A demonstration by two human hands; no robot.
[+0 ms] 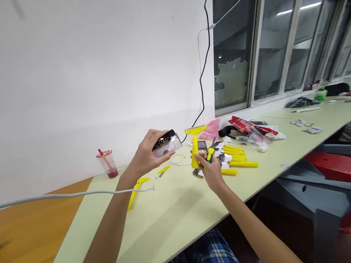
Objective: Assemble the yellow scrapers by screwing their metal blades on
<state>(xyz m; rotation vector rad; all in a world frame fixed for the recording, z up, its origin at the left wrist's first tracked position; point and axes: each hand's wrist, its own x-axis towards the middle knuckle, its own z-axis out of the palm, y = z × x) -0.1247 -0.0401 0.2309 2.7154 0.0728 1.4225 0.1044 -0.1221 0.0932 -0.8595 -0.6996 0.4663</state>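
Observation:
My left hand is closed around a small black and white printed packet, held above the table. In my right hand a yellow scraper stands upright, its wide blade head on top. The same hand also grips a tool with a green and yellow handle; a dark pointed end shows, but its exact kind is unclear. Several yellow scraper handles lie just right of this hand, among black and white packets. Below my left hand rest a small yellow piece and another yellow scraper, partly hidden by my forearm.
A plastic cup with a red straw stands near the wall at left. Red and clear packaging and a pink bag lie at the back. A pale cable crosses in front. Red stools stand right of the table.

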